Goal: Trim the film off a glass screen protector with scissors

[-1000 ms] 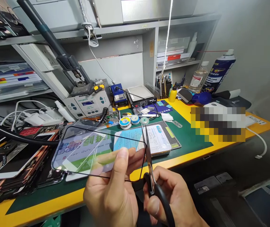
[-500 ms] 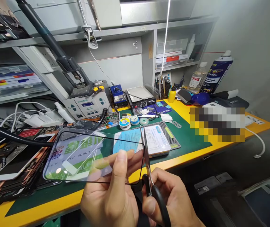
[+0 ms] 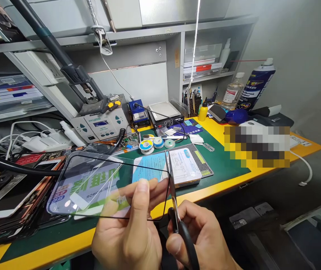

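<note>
A clear, phone-shaped screen protector (image 3: 93, 191) with a thin black border tilts above the bench; green and purple printing shows on or through it. My left hand (image 3: 129, 232) pinches its near right part, thumb on top and fingers beneath. My right hand (image 3: 205, 232) grips black-handled scissors (image 3: 173, 195), their blades pointing up and away from me. The blades stand right beside the protector's right end; whether they touch it I cannot tell. Beyond the blades lies a white box (image 3: 187, 165) with a blue and white printed top.
A green mat (image 3: 225, 167) covers much of the yellow bench. Solder spools (image 3: 146, 146), a yellow bottle (image 3: 202, 111) and a rework station (image 3: 101, 125) stand behind. Phone parts (image 3: 22, 191) pile up at left. A spray can (image 3: 257, 84) stands at the back right.
The view has shifted slightly, so everything sits a little further left. Both hands keep their grips, and the scissors remain beside the protector's right end.
</note>
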Tool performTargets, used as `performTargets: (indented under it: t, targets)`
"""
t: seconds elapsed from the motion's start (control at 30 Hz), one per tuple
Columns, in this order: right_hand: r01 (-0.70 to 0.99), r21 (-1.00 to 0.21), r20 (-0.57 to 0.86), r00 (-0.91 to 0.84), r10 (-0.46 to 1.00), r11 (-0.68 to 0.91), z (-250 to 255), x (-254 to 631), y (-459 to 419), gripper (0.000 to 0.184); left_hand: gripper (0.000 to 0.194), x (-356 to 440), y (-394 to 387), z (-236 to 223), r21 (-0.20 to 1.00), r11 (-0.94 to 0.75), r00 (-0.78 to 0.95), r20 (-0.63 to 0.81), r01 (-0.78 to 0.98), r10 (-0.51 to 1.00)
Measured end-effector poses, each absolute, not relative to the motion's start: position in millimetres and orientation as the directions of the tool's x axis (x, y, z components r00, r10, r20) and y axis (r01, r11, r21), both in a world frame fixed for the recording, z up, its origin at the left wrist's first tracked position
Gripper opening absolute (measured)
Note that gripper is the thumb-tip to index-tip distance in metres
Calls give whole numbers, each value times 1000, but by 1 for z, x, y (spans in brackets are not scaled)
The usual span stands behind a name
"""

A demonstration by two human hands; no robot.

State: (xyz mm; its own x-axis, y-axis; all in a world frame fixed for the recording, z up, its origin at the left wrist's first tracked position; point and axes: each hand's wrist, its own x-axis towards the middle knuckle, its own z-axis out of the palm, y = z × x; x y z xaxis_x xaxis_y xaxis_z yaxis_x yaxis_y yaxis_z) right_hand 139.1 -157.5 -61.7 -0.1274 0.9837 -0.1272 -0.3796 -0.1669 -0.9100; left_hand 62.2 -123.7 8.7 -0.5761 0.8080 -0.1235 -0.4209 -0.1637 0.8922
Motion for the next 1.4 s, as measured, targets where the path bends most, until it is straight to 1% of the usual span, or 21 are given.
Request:
performTargets:
  t: [0.1,0.27,0.33,0.47,0.57,0.7,0.9,1.23,1.4]
  targets:
    - [-377,-911,-130,-119,984,-166,-61,139,-157,47,10,63,-124,9,895,-158,-565,-119,-416,816]
    - [-371,-911,-150,-107,983,-179,-65,139,-158,50,10,63,-123,6,897,-189,-550,-69,-399,833]
    - [-363,-916,-158,-69,985,-172,-67,141,-159,50,10,64,-121,2,899,-175,-507,-59,-401,860]
    - [-358,-923,-163,31,986,-141,-70,151,-160,50,12,70,-111,-9,891,-130,-369,-44,-434,928]
    - [-351,-924,-193,90,977,-150,-70,162,-160,49,14,81,-104,-13,888,-96,-295,-47,-449,954]
    - [-362,-919,-213,131,968,-153,-71,174,-157,48,15,99,-96,-10,897,-67,-235,-42,-436,971]
    - [-423,-891,-264,194,945,-162,-68,187,-152,52,14,122,-86,-9,907,-30,-194,-57,-420,979]
    - [-467,-865,-308,211,928,-181,-73,203,-152,56,16,142,-78,-11,937,19,-131,-69,-349,989]
    - [-482,-862,-276,192,942,-155,-74,209,-149,56,18,143,-75,-14,944,47,-98,-83,-325,992]
